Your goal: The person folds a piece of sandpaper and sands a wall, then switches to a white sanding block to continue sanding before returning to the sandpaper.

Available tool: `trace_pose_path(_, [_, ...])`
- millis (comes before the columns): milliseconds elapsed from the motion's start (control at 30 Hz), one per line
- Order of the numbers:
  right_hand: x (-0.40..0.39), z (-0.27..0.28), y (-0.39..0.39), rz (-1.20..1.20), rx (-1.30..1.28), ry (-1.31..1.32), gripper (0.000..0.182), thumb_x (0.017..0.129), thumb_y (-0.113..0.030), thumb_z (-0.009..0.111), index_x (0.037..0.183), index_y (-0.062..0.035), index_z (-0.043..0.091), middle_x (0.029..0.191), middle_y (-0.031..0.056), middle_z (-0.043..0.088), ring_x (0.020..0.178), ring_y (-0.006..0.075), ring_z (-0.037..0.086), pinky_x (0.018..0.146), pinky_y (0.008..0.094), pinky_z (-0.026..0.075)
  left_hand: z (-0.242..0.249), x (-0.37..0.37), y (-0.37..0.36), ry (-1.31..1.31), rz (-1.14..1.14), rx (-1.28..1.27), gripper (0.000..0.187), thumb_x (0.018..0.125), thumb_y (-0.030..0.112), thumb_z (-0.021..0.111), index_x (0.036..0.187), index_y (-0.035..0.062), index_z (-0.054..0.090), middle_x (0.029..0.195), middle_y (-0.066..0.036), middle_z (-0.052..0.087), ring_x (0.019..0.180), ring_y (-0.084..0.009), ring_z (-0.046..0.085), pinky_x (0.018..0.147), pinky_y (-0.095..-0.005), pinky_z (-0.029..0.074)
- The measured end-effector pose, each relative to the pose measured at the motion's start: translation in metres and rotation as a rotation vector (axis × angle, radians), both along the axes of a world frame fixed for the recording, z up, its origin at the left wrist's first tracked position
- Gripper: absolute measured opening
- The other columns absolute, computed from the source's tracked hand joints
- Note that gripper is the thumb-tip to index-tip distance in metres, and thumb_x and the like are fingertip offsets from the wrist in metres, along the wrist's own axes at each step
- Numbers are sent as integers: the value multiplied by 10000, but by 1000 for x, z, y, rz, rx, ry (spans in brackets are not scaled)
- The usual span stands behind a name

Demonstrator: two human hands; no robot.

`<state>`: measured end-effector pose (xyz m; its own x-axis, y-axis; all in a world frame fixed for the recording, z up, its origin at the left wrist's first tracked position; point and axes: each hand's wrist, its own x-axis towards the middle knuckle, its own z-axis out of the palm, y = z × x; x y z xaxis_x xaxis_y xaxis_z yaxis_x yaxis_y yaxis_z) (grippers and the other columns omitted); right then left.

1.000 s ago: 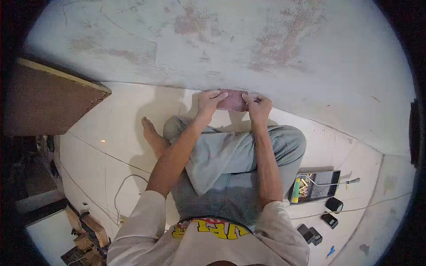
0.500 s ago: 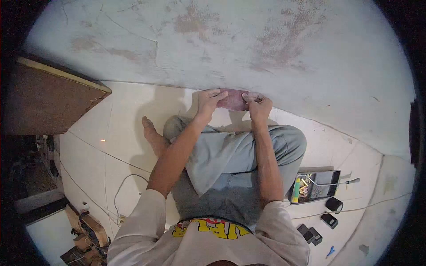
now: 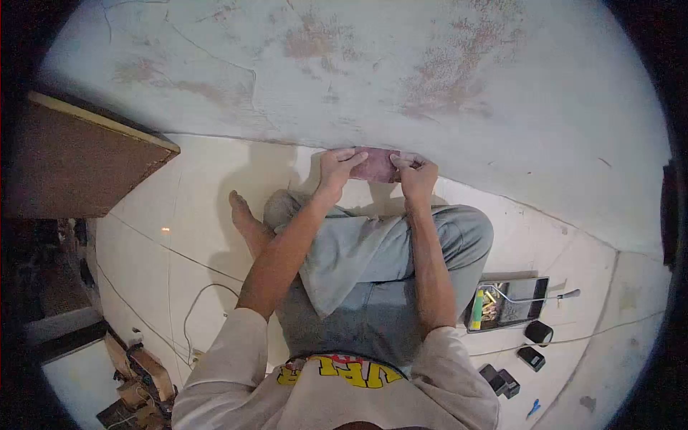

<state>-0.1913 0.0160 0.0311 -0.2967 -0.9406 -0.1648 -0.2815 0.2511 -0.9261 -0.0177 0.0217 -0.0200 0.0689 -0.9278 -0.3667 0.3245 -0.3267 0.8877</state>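
Between my hands is a dark reddish-brown sheet that looks like sandpaper point(image 3: 375, 166), held out flat over the floor near the foot of the wall. My left hand point(image 3: 338, 170) pinches its left end, with the thumb lying on top. At the right end, my right hand point(image 3: 418, 175) grips the sheet between thumb and fingers. The underside of the sheet is hidden. Just beyond it rises a pale wall point(image 3: 215, 43) with rough reddish-brown patches. My crossed legs in grey trousers point(image 3: 365, 247) are below my hands.
On the right, a black tray point(image 3: 523, 301) holds small items, with a paint-roller-like wire handle across it. Black blocks point(image 3: 539, 332) and a small blue item point(image 3: 534, 408) lie nearby. Cables point(image 3: 193, 308) cross the tiled floor. A brown board point(image 3: 86, 158) stands at left.
Both hands and the sheet have shifted very slightly toward me. The grip on the sheet looks the same.
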Motion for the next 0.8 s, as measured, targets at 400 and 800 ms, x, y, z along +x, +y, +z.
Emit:
trace_pose_path(400, [0, -10, -1, -19, -25, 2, 196, 692, -119, 765, 772, 49, 703, 634, 113, 660, 560, 155, 584, 550, 300, 467, 16, -4, 5, -68, 51, -31, 307, 727, 194, 806, 860, -50, 678, 846, -69, 663, 739, -124, 592, 674, -276, 472])
trace_pose_path(800, [2, -3, 2, 12, -78, -7, 135, 731, -48, 741, 771, 67, 680, 669, 83, 653, 572, 125, 565, 536, 264, 456, 30, -5, 9, -90, 36, -2, 196, 772, 145, 763, 852, -20, 694, 807, -26, 658, 715, -94, 578, 649, -259, 463])
